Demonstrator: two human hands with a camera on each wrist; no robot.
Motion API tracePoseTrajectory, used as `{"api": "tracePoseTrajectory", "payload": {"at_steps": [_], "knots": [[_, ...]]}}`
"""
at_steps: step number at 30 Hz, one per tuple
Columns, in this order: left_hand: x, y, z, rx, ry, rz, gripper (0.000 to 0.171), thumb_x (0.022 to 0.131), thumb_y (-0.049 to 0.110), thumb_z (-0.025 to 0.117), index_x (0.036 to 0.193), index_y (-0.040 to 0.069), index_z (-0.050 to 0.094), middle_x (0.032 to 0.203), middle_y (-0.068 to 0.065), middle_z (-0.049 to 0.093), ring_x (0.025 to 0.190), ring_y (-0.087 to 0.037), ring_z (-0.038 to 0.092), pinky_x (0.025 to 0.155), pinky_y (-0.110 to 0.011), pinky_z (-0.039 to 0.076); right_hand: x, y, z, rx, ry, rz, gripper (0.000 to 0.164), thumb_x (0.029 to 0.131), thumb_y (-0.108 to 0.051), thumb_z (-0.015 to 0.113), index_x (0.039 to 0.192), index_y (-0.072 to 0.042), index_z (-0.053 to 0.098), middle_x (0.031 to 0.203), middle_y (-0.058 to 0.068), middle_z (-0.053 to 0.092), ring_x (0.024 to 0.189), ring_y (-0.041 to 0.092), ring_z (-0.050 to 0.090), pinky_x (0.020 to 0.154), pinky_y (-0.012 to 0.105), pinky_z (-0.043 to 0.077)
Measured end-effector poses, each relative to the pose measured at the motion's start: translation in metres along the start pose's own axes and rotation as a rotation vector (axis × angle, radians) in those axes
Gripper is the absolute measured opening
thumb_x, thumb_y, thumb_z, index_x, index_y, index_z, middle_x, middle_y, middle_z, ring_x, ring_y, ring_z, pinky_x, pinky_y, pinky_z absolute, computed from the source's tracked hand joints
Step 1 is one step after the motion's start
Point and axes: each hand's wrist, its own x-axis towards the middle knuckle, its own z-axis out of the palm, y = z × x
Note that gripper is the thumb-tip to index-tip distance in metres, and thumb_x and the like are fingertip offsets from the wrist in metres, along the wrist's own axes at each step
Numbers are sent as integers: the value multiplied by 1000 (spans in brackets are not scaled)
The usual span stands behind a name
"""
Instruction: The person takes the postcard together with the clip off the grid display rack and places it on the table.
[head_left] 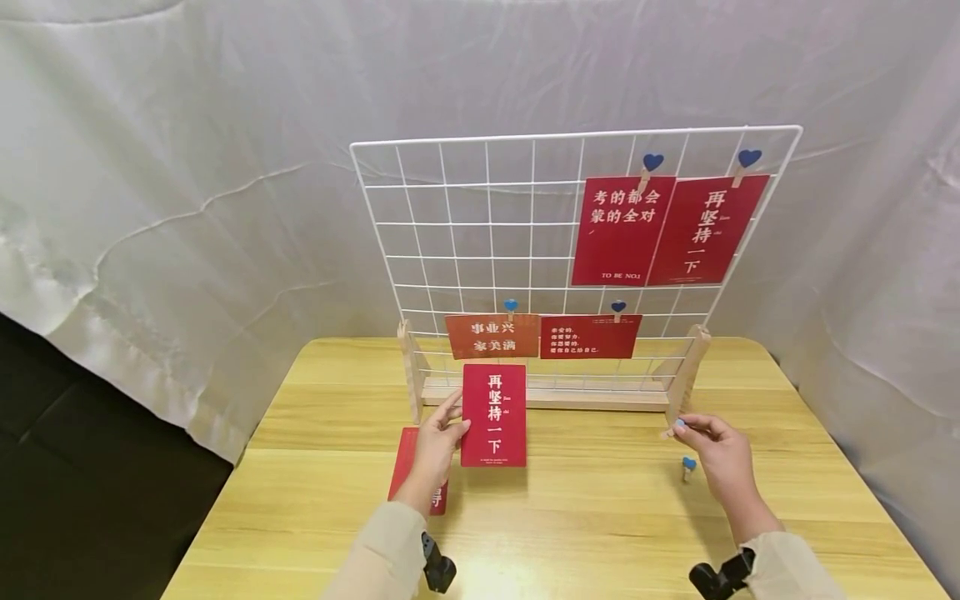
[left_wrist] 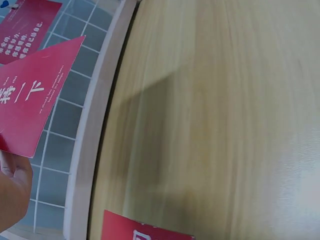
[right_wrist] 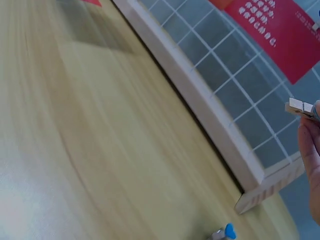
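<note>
My left hand [head_left: 437, 446] pinches a red card [head_left: 493, 415] with white writing by its left edge, held upright above the table in front of the white wire grid [head_left: 512, 258]. In the left wrist view the same card [left_wrist: 35, 95] covers part of the grid. On the right, my right hand [head_left: 720, 454] pinches a small wooden clothespin with a blue heart [head_left: 679, 423]; its wooden end [right_wrist: 296, 105] points toward the grid in the right wrist view. Below that hand, another blue-heart clothespin [head_left: 687, 467] sits on the table.
Two large red cards [head_left: 622, 237] [head_left: 705, 237] hang at the grid's upper right. Lower down hang an orange-red card [head_left: 492, 337] and a red card [head_left: 590, 337], all under blue-heart clothespins. A wooden base [head_left: 547, 399] holds the grid. Another red card [head_left: 402, 460] lies partly behind my left wrist.
</note>
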Motion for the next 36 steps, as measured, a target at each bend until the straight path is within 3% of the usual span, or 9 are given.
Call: {"api": "tracePoseTrajectory", "payload": {"at_steps": [11,19,23,29,36], "knots": [[-4,-19,-4,45,0,-33,49,82,-5,50,127,12,44,102,-11,50,78,-15,53,63,-25,48,-25,-5,-9,-151,35,134,43,74,-30,67,103,0,58,80,-4,64,71,7,61,65,11,45],[-5,-31,-9,63,2,-66,49,83,-5,48,129,14,42,105,-12,49,84,-17,53,69,-28,48,-37,-10,-19,-35,22,178,40,72,-18,69,102,6,56,80,-6,63,71,6,61,64,15,48],[-5,-37,-11,70,5,-76,50,83,-6,47,129,14,42,107,-12,48,86,-17,54,71,-29,49,-46,-26,-20,-14,2,215,36,73,-16,69,99,6,57,80,-8,61,71,3,60,65,17,48],[-7,-44,-12,84,18,-90,49,83,-7,48,127,13,44,107,-13,49,85,-18,54,71,-31,49,-62,-65,-13,-224,6,284,34,76,-18,67,97,7,58,73,-14,58,68,-2,55,62,15,47],[-8,-50,-15,106,9,-119,49,83,-7,47,128,13,43,104,-13,49,80,-17,55,66,-31,50,-69,-69,-13,-418,-20,310,33,78,-11,63,100,11,55,72,-9,58,66,-2,51,60,15,46]]}}
